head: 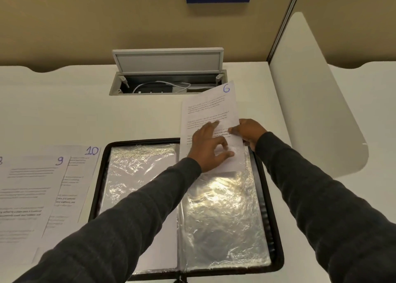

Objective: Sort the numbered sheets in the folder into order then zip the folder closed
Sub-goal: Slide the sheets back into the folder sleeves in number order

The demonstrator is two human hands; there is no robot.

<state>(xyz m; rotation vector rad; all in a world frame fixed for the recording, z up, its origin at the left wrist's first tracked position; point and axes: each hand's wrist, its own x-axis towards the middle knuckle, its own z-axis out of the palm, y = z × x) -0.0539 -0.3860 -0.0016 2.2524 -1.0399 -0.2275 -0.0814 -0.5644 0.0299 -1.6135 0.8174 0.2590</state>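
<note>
One white printed sheet marked 6 in blue ink [209, 109] stands half in, half out of the crinkled clear plastic sleeve [225, 218] on the right half of the open black zip folder [97, 175]. Its lower end is inside the sleeve's mouth, and its numbered top reaches out over the pale desk [85, 111] toward the open cable box [167, 83]. Its long axis runs away from the person, leaning slightly right, in line with the sleeve's opening, so any slide in or out must follow that line. The right grip [248, 132] pinches the sheet's right edge, thumb on top, and lies nearest the free end. The left grip [209, 147] lies spread and flat across sheet and sleeve mouth, holding nothing. I judge the right will do the pulling or pushing while the left steadies the plastic. Well apart on the left lie the white sheet marked 10 [85, 175] and the white sheet marked 9 [32, 186], overlapping.
</note>
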